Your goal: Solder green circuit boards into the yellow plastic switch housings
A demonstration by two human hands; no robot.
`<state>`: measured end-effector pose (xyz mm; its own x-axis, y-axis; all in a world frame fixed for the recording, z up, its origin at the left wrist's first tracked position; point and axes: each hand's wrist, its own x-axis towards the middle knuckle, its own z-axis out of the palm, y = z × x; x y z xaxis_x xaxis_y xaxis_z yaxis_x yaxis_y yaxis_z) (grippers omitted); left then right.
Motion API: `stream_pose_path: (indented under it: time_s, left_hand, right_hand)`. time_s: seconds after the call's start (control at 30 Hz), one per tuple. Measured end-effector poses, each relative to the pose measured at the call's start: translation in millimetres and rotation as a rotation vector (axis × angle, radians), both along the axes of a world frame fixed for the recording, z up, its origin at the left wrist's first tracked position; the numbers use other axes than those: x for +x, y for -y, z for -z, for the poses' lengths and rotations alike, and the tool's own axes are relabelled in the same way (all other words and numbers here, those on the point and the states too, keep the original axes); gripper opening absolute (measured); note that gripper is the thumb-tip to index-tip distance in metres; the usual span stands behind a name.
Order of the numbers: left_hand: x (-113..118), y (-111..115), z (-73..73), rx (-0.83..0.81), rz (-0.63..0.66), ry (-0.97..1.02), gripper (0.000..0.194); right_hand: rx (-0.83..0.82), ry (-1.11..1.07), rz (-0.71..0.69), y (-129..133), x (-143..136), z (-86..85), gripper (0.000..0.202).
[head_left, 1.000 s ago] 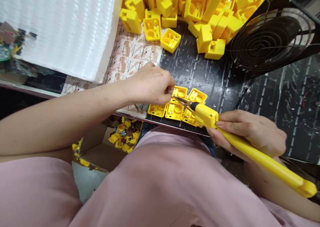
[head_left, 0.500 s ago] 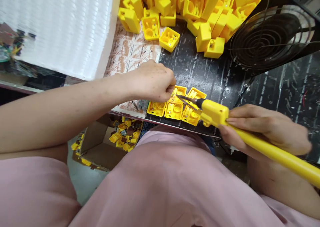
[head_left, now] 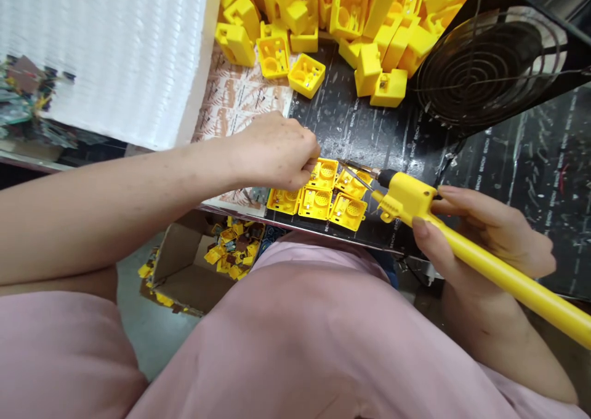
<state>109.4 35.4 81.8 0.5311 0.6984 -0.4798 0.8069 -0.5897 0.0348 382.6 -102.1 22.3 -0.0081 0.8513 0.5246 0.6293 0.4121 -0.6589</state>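
Observation:
Several small yellow casings (head_left: 316, 203) lie open side up in two rows near the front edge of the black bench. My left hand (head_left: 284, 151) is closed at the upper left of these rows, its fingertips beside a casing; what they pinch is hidden. My right hand (head_left: 480, 234) grips a yellow soldering iron (head_left: 409, 197) with a dark collar. The metal tip of the iron points left, over the upper right casing (head_left: 353, 182). A thin metal tube runs beside the tip.
Deeper yellow boxes (head_left: 307, 75) are heaped at the back. A black fan (head_left: 484, 68) stands at the back right. White foam (head_left: 115, 56) covers the back left, circuit boards (head_left: 21, 102) beside it. Below the bench edge, a cardboard box (head_left: 178, 277) holds yellow parts.
The soldering iron's tip has moved right, from the upper middle casing to above the upper right one. My left hand has stayed closed at nearly the same place.

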Motion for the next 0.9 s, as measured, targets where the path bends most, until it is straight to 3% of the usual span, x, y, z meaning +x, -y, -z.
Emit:
stream_pose_path:
  time_s: [0.1,0.27,0.4,0.53,0.7,0.8,0.9]
  left_hand:
    - [-2,3,3.0,0.070,0.050,0.043,0.020]
    - [-6,17,-0.8,0.210,0.189,-0.091,0.024]
    - [-17,24,4.9,0.246,0.079,0.063,0.036]
    - [-24,22,18.4,0.216,-0.054,0.238,0.034]
    - [-19,19,22.6,0.216,-0.095,0.234,0.032]
    - [-14,17,19.9,0.204,-0.092,0.216,0.029]
    - [-10,13,18.0,0.172,-0.098,0.190,0.027]
  right_hand:
    - [0.131,0.043,-0.068,-4,0,1.0,0.063]
    - [0.152,0.046,-0.074,-7,-4,-0.9,0.061]
    - [0.106,0.026,-0.048,-4,-12,-2.7,0.055]
    - [0.060,0.037,-0.035,-2,-19,-1.0,0.050]
    - [0.144,-0.052,-0.169,-6,-28,-3.0,0.037]
    - [0.110,0.030,-0.199,-9,-32,-7.3,0.025]
    - [0.148,0.074,-0.230,-13,-35,-8.6,0.025]
